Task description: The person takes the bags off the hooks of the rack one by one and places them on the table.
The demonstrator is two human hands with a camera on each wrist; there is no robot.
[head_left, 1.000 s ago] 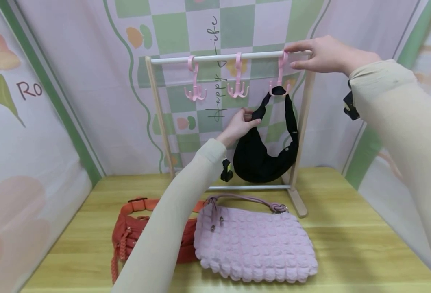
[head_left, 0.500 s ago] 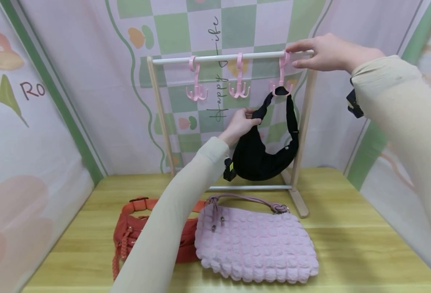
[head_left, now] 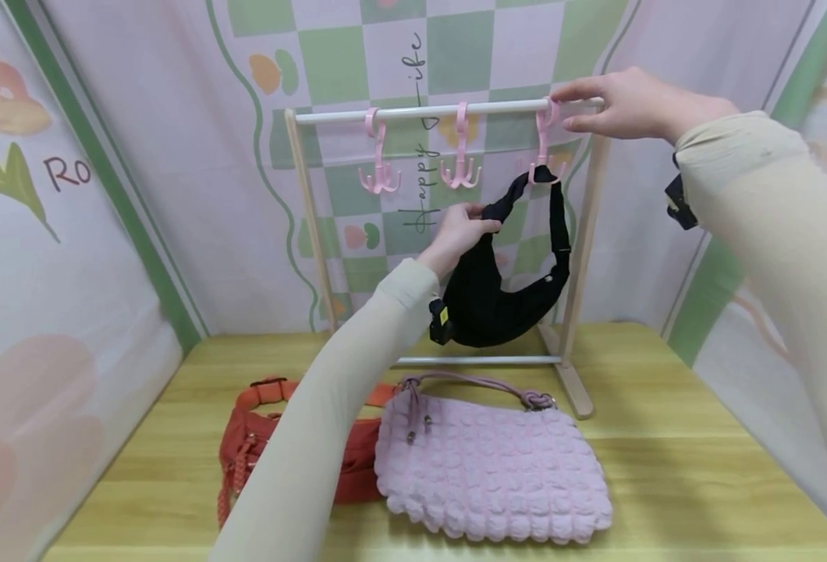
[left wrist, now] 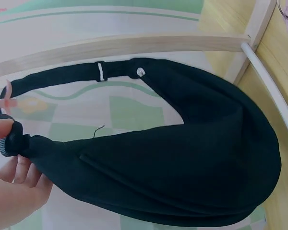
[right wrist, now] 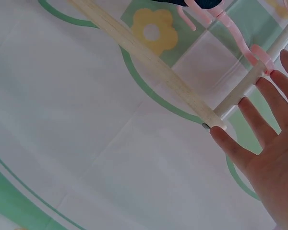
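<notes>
A black crescent-shaped shoulder bag (head_left: pixel 491 300) hangs by its strap from the rightmost pink hook (head_left: pixel 543 148) on a rack. My left hand (head_left: pixel 458 232) pinches the left part of its strap, where it meets the bag body. In the left wrist view, thumb and fingers hold the gathered cloth of the black bag (left wrist: pixel 182 158). At the rack's top right, my right hand (head_left: pixel 634 105) rests its fingertips on the white bar (head_left: pixel 420 112) beside that hook. The right wrist view shows this hand (right wrist: pixel 273 148) with spread, fairly straight fingers, the nearest touching the hook's top.
Two more pink hooks (head_left: pixel 380 168) hang from the bar further left. A lilac puffy handbag (head_left: pixel 494 468) lies on the wooden table (head_left: pixel 673 468) in front of the rack. Left of it sits a red waist bag (head_left: pixel 360 468), partly behind my left sleeve.
The black bag's body has swung slightly left and up with my left hand. My right hand stays at the bar by the hook. The view has shifted a little.
</notes>
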